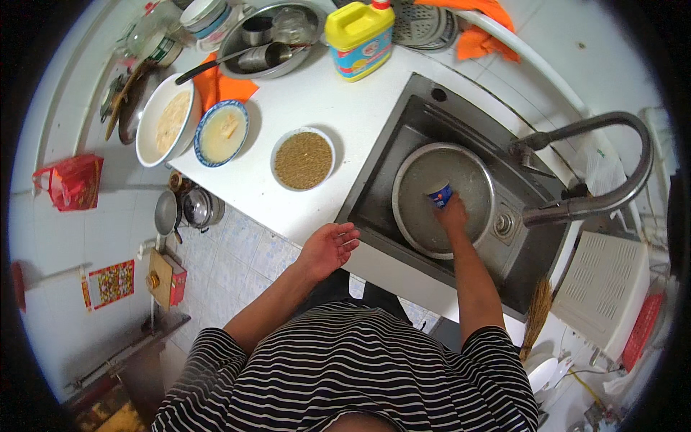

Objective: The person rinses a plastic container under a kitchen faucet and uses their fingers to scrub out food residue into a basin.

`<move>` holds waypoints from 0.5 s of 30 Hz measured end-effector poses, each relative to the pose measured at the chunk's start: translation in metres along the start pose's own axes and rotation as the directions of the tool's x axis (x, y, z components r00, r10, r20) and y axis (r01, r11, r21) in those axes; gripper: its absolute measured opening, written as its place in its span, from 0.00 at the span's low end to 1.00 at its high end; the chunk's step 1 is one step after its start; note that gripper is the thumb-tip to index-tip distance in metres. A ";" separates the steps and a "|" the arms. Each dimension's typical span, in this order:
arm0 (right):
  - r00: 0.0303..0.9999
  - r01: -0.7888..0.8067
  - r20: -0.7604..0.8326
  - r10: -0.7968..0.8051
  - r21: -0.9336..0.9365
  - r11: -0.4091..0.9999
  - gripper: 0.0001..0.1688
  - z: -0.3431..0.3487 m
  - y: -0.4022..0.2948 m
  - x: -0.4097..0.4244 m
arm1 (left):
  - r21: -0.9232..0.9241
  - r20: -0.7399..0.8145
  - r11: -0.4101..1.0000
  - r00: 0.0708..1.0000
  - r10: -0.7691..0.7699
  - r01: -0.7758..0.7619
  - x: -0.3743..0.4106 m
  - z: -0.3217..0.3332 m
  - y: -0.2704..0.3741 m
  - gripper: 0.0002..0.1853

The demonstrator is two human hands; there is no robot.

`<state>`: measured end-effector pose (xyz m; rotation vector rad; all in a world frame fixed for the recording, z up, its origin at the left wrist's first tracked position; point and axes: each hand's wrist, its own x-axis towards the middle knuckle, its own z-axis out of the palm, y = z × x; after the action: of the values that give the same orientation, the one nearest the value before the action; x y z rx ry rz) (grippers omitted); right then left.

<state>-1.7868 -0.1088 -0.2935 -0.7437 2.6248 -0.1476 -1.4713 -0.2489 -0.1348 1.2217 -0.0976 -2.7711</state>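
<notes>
My right hand (452, 211) grips a small blue and white cup (441, 194) over the wide steel basin (397, 186). The basin holds cloudy water (440, 232) and rests in the dark sink (378, 178). At the counter's front edge, left of the sink, my left hand (330, 249) is turned palm partly up, fingers loosely apart, with nothing in it. On the white counter (291, 213) stands a white bowl of brown grain or seeds (303, 161). Farther left are a blue-patterned bowl of pale liquid (221, 135) and a large white bowl with a pale mixture (174, 121).
The curved faucet (642, 156) reaches over the sink's right side, near the drain (503, 223). A yellow jug (359, 40) stands at the back. Behind the bowls, a metal basin (232, 67) holds a ladle and vessels. A straw brush (537, 313) lies at the sink's right front corner.
</notes>
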 end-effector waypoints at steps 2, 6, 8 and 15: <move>0.995 0.009 0.099 -0.003 -0.058 0.998 0.45 0.006 -0.002 0.004 | -0.007 -0.030 1.000 0.999 0.023 -0.023 -0.003 -0.004 0.002 0.16; 0.944 0.166 0.328 -0.042 -0.360 0.918 0.45 -0.066 -0.035 -0.008 | -0.001 -0.059 0.999 0.997 0.046 -0.046 -0.009 -0.003 0.003 0.17; 0.929 0.200 0.371 -0.015 -0.465 0.863 0.45 -0.109 -0.043 -0.020 | 0.030 -0.070 0.999 0.997 0.040 -0.038 -0.008 0.001 0.005 0.18; 0.955 0.195 0.279 -0.103 -0.325 0.925 0.44 -0.194 -0.035 -0.070 | 0.006 -0.048 1.000 0.998 0.030 -0.030 -0.007 0.002 0.010 0.15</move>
<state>-1.7953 -0.1036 -0.0841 -1.0098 2.3666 0.3625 -1.4674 -0.2581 -0.1273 1.2764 -0.1183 -2.7160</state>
